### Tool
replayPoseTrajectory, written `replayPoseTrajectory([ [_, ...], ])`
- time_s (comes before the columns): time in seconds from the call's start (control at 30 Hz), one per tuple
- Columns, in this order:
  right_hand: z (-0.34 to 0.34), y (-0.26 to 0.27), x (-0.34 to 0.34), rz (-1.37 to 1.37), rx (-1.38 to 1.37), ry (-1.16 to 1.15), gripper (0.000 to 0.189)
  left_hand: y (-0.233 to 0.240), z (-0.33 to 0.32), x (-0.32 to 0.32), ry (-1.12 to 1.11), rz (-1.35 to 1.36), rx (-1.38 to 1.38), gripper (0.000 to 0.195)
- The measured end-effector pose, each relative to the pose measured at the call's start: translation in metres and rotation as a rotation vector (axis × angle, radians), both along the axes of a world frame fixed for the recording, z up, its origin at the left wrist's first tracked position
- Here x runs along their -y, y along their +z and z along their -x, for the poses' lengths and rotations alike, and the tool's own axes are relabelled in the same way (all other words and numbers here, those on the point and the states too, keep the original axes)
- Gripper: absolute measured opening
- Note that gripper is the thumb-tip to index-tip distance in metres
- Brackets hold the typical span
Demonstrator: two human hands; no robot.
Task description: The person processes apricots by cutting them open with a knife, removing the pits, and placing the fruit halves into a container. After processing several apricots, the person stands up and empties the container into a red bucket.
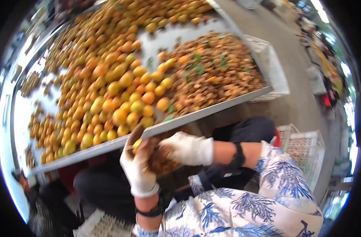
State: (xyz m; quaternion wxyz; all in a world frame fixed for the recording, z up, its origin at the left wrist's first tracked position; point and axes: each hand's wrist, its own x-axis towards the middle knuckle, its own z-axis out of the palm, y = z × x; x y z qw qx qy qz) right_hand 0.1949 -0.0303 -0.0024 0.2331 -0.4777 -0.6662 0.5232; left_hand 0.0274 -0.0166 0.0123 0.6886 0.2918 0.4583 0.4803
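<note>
My left hand (139, 169), in a white glove with brown-stained fingers, is closed around a yellow fruit (136, 144) that looks like an apricot. It is just below the near rim of a metal-topped table (198, 114). Close beside it is my right hand (184, 148), gloved the same way, its fingers curled in and pointing toward the left hand. Blur and stains hide whether those fingers grip anything. Under both hands a container of brown-orange pieces (165, 166) is partly visible. Beyond the rim lies a broad heap of yellow and orange apricots (118, 97).
A pile of brown fruit stones (210, 77) with green leaves covers the table's right corner. White plastic crates stand past that corner (275, 65) and at my right (306, 154). Another white crate (103, 225) is at lower left. A dark-trousered knee (251, 130) is under the table edge.
</note>
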Motion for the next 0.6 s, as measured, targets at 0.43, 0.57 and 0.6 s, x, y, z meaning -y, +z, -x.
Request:
replayPoseTrajectory([
  [0.43,0.022,-0.028,-0.004,-0.438,0.337,-0.087,0.02,-0.028,0.054,0.001,-0.316,-0.751,-0.903,0.046],
  [0.57,0.023,-0.016,-0.01,-0.586,0.305,-0.012,0.027,0.019,0.014,0.018,-0.123,-0.762,-0.962,0.039],
  [0.6,0.02,-0.012,-0.01,-0.548,0.357,0.008,0.025,0.016,0.012,0.016,-0.129,-0.809,-0.953,0.039],
])
